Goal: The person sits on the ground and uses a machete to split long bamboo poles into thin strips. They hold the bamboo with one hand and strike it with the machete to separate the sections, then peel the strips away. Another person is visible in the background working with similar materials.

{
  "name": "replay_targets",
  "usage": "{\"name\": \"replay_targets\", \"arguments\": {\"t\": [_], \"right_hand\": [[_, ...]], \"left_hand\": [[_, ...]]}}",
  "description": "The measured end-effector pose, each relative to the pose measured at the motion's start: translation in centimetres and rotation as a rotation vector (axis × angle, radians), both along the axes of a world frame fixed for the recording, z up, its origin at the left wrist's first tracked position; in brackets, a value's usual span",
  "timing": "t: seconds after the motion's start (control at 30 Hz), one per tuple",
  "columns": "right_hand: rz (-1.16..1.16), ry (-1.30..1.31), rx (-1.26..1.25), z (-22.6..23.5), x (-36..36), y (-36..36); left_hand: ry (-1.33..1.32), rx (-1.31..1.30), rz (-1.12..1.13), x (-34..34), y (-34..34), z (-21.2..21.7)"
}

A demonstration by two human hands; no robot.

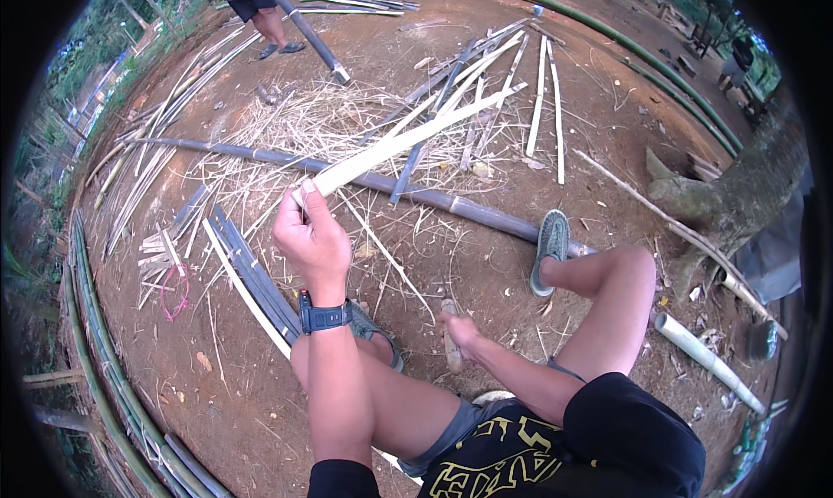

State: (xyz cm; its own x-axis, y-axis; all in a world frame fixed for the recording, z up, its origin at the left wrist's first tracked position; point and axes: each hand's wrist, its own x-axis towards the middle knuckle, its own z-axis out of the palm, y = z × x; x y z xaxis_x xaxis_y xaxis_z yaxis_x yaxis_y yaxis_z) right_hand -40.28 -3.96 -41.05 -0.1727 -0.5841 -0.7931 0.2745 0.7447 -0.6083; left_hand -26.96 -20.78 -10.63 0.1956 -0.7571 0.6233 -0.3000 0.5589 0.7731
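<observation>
My left hand (314, 238), with a dark watch on its wrist, is closed round the near end of a long pale bamboo strip (390, 151). The strip slants up and away to the right, above the ground. Lower down, between my knees, my right hand (462, 333) is wrapped round a wooden-handled tool (453, 352). Its working end is too thin and blurred to make out. The tool and the strip are apart. Beside my left leg lie several dark split bamboo strips (252, 272).
A long dark bamboo pole (347, 179) lies across the ground in front of me. Beyond it are heaped shavings (286, 121) and more strips (536, 108). A person (265, 16) stands at the far left by an upright pole (304, 29). A tree trunk (737, 186) rises at right.
</observation>
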Motion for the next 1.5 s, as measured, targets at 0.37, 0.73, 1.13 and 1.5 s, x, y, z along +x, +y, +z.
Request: {"name": "replay_targets", "arguments": {"t": [0.37,0.73,1.13,1.5], "right_hand": [[0.372,0.8,-0.866,24.1,-9.8,-4.6],[0.25,0.63,-0.662,25.5,-12.8,-10.7],[0.036,0.5,-0.454,21.0,-16.1,-11.0],[-0.182,-0.228,-0.239,16.2,-16.3,-13.3]], "left_hand": [[-0.123,-0.067,0.086,-1.1,1.4,0.8],[-0.061,-0.082,0.087,-0.7,2.1,-0.4],[0.009,0.097,0.185,1.7,0.6,-1.1],[-0.006,0.034,0.159,0.8,1.3,-0.6]]}}
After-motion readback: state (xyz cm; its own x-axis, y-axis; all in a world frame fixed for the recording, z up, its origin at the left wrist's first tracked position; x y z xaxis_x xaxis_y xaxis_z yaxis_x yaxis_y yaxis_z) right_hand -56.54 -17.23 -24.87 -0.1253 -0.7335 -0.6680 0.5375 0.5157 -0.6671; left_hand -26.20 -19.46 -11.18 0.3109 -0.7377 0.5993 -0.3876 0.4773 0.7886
